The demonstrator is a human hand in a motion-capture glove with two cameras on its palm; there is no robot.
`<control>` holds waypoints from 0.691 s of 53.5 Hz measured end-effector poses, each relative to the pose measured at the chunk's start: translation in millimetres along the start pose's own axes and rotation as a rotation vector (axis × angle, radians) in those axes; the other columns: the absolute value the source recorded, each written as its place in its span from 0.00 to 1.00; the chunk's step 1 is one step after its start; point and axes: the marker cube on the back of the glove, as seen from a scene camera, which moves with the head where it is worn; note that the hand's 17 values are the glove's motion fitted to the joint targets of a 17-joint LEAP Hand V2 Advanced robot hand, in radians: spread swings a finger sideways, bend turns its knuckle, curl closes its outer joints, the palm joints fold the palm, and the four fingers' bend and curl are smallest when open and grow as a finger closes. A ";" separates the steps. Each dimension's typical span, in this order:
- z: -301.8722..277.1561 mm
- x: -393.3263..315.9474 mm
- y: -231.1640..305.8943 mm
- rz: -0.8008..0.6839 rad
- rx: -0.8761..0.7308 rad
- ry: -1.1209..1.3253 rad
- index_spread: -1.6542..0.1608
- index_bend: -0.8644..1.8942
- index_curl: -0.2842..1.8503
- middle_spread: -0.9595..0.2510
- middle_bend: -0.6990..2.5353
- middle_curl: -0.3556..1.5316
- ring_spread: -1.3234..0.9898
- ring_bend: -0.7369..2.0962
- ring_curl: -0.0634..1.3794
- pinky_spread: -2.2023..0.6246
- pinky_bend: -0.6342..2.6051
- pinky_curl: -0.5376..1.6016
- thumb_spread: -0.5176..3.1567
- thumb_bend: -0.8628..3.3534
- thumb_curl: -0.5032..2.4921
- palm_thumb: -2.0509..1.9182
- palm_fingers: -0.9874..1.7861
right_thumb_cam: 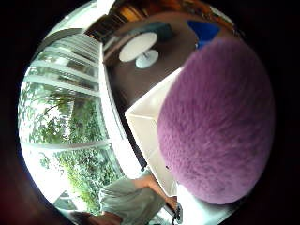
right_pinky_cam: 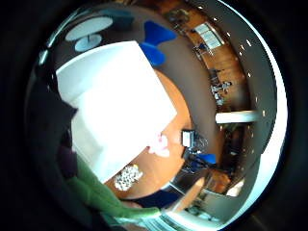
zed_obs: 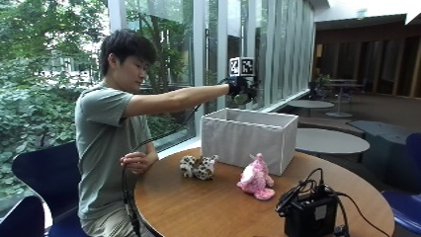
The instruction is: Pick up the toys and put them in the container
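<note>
Outside view first: gloved right hand [zed_obs: 240, 89] up high at centre frame, arm stretched straight out, hanging above the white fabric container [zed_obs: 248, 139] standing on the round wooden table [zed_obs: 197, 207]. Fingers are curled round something, though from here the object in them is too small to name. Two toys wait on the tabletop in front of the container: a spotted plush dog [zed_obs: 198, 167] left of centre and a pink plush toy [zed_obs: 255, 179] just right of it, apart from each other. A black device [zed_obs: 309, 213] with cables sits at the lower right. The bare left hand [zed_obs: 135, 162] rests at the table's left edge, holding a cable.

Thumb-side palm view now: a fuzzy purple toy [right_thumb_cam: 215, 124] fills the right half, pressed close against the palm, with the container's white rim [right_thumb_cam: 140, 112] showing behind it at centre.

Little-finger side: the container's open white interior [right_pinky_cam: 115, 106] spreads across the centre, directly below the hand. The spotted dog [right_pinky_cam: 127, 177] lies at lower centre, the pink toy [right_pinky_cam: 160, 145] just beside the container's edge.
</note>
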 end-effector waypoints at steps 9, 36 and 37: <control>3.6 5.6 11.3 -0.042 -0.057 -0.019 0.69 0.50 0.32 0.48 0.48 0.63 0.40 0.73 0.48 0.64 0.59 0.49 0.25 0.21 0.50 0.68 0.60; -31.1 85.6 75.6 0.223 -0.176 0.063 0.80 0.34 0.25 0.70 0.27 0.47 0.49 0.53 0.32 0.75 0.55 0.43 0.45 0.19 0.34 0.50 0.29; -31.5 93.7 81.2 0.241 -0.179 0.068 0.80 0.34 0.24 0.71 0.27 0.46 0.49 0.53 0.31 0.76 0.55 0.43 0.45 0.19 0.34 0.50 0.29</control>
